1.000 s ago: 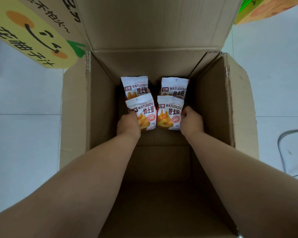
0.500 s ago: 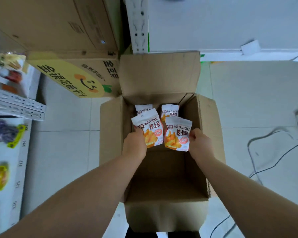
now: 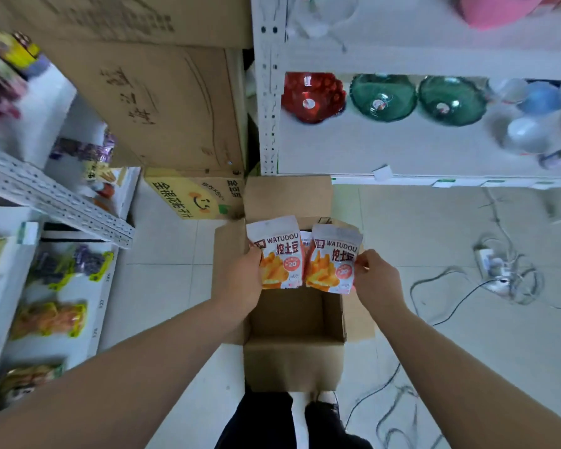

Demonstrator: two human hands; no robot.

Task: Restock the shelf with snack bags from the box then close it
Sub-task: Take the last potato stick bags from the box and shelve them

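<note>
An open cardboard box (image 3: 292, 364) stands on the tiled floor in front of my feet, flaps up. My left hand (image 3: 242, 280) grips a white and orange WATUDOU snack bag (image 3: 277, 251) by its left edge, held above the box. My right hand (image 3: 374, 280) grips a second, matching snack bag (image 3: 334, 257) by its right edge. The two bags are side by side, almost touching. Another bag (image 3: 305, 236) peeks out between them, down in the box. The white snack shelf (image 3: 51, 196) is at my left.
Packaged snacks (image 3: 51, 319) lie on the left shelf tiers. Stacked cardboard cartons (image 3: 162, 102) stand behind the box. A white rack at the back right holds red and green glass bowls (image 3: 382, 97). A power strip and loose cables (image 3: 496, 270) lie on the floor to the right.
Both hands have lifted the two snack bags up out of the box. My view has pulled back and up, bringing the shelves into sight.
</note>
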